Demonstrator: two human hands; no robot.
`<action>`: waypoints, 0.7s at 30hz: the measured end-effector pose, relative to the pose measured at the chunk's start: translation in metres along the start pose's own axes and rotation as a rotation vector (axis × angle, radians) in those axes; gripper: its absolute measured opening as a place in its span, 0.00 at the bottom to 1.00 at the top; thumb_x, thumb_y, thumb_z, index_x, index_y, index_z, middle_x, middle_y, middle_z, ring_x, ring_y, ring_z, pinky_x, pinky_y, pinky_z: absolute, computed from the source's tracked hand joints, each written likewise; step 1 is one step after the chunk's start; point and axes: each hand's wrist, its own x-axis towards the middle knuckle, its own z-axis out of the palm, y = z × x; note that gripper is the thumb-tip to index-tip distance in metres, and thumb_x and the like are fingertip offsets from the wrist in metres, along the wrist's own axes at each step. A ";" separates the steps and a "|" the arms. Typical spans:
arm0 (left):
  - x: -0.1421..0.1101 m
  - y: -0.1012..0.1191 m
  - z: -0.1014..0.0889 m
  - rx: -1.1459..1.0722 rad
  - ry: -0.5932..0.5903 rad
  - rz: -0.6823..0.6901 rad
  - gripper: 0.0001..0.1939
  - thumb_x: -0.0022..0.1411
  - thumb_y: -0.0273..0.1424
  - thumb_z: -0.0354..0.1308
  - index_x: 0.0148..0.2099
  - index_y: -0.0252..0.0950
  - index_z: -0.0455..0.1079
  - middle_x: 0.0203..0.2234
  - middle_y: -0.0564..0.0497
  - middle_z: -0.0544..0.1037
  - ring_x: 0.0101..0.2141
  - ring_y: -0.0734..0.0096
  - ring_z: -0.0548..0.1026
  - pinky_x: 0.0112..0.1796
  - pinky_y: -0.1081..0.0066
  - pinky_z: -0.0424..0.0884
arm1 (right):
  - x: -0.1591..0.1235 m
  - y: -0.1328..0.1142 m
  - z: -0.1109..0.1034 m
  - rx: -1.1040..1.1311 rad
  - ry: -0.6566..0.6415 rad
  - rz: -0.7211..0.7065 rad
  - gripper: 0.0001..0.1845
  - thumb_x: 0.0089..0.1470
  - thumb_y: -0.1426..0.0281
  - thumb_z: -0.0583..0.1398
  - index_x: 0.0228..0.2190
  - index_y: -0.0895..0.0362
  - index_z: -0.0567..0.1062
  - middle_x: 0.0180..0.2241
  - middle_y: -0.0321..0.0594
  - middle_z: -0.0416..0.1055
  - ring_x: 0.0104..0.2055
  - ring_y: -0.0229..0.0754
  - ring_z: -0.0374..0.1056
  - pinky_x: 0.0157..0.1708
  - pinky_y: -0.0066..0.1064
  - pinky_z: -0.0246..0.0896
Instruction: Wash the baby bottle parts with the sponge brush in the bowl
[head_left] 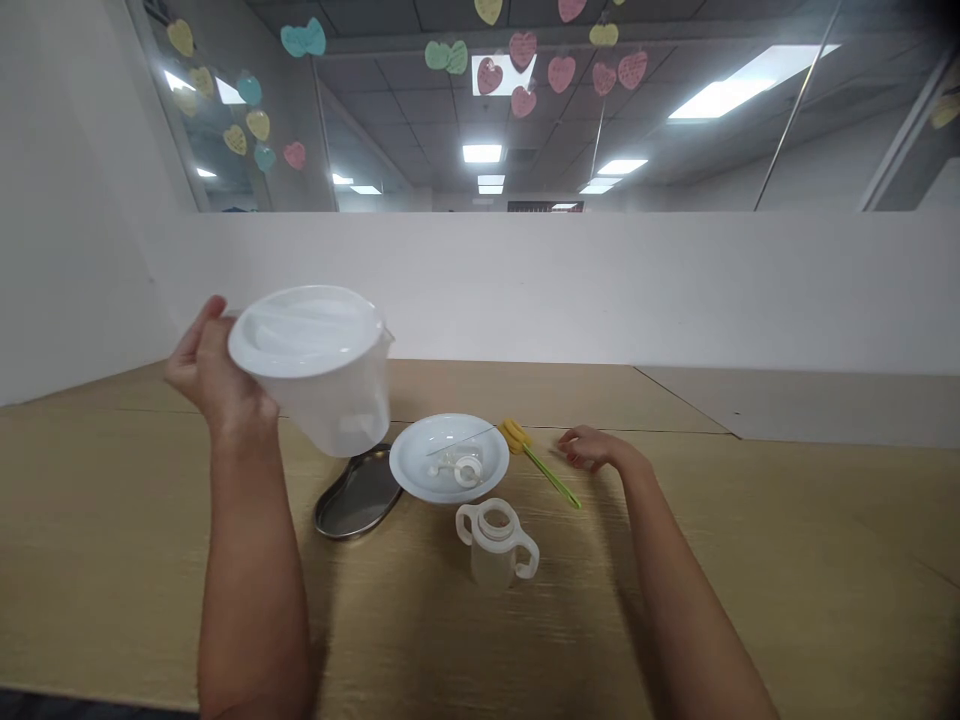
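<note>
Left hand [217,375] grasping a lidded plastic jug [315,380] above the table [787,560]; right hand [591,449] holding nothing.
With the white bowl [403,462] as the dial's centre, the jug is raised at ten o'clock, its spout pointing toward three, and the metal tray [356,502] lies at eight; the two-handled cup [495,560] stands upright at five, the green-handled yellow sponge brush [553,478] lies at three, and beyond it the right hand's fingers curl loosely, whether touching the table I cannot tell.
</note>
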 end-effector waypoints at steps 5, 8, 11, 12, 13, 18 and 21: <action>0.031 -0.027 -0.022 0.067 0.301 0.180 0.20 0.47 0.23 0.50 0.45 0.28 0.63 0.34 0.52 0.73 0.39 0.71 0.72 0.39 0.69 0.70 | 0.001 0.000 0.001 -0.009 -0.001 -0.005 0.19 0.46 0.71 0.57 0.43 0.59 0.70 0.36 0.46 0.69 0.36 0.42 0.66 0.29 0.29 0.62; 0.037 -0.042 -0.031 0.112 0.421 0.277 0.19 0.47 0.22 0.49 0.45 0.26 0.64 0.40 0.46 0.72 0.39 0.71 0.72 0.41 0.68 0.70 | 0.003 0.000 0.002 -0.009 0.004 -0.002 0.18 0.46 0.70 0.58 0.42 0.60 0.70 0.35 0.46 0.69 0.34 0.41 0.66 0.28 0.28 0.62; 0.037 -0.051 -0.039 0.206 0.537 0.263 0.17 0.48 0.23 0.50 0.43 0.29 0.67 0.41 0.46 0.73 0.41 0.68 0.72 0.42 0.69 0.69 | 0.005 0.000 0.003 -0.010 0.007 -0.001 0.19 0.45 0.69 0.59 0.42 0.59 0.70 0.33 0.45 0.69 0.32 0.40 0.66 0.27 0.28 0.61; 0.036 -0.053 -0.041 0.234 0.568 0.247 0.17 0.48 0.24 0.50 0.43 0.30 0.67 0.42 0.46 0.74 0.42 0.67 0.72 0.42 0.69 0.69 | 0.005 0.000 0.003 -0.011 0.009 -0.001 0.18 0.45 0.69 0.59 0.41 0.59 0.70 0.33 0.45 0.69 0.32 0.40 0.66 0.27 0.28 0.61; 0.037 -0.055 -0.044 0.259 0.585 0.229 0.18 0.48 0.24 0.50 0.44 0.31 0.67 0.42 0.47 0.74 0.42 0.66 0.72 0.42 0.68 0.69 | 0.005 0.000 0.003 -0.014 0.010 -0.001 0.18 0.45 0.69 0.59 0.41 0.60 0.71 0.33 0.45 0.69 0.32 0.40 0.66 0.27 0.28 0.61; 0.043 -0.064 -0.054 0.291 0.540 0.165 0.23 0.52 0.26 0.46 0.52 0.29 0.59 0.51 0.45 0.68 0.46 0.66 0.69 0.46 0.66 0.66 | 0.004 0.000 0.004 -0.025 0.010 -0.002 0.18 0.46 0.69 0.58 0.41 0.60 0.70 0.36 0.47 0.69 0.34 0.42 0.66 0.27 0.29 0.62; 0.046 -0.068 -0.059 0.349 0.489 0.121 0.27 0.53 0.29 0.44 0.55 0.28 0.55 0.55 0.42 0.64 0.50 0.64 0.66 0.46 0.64 0.64 | 0.004 0.000 0.004 -0.026 0.005 0.002 0.18 0.46 0.69 0.58 0.42 0.60 0.70 0.36 0.47 0.70 0.35 0.42 0.66 0.27 0.29 0.62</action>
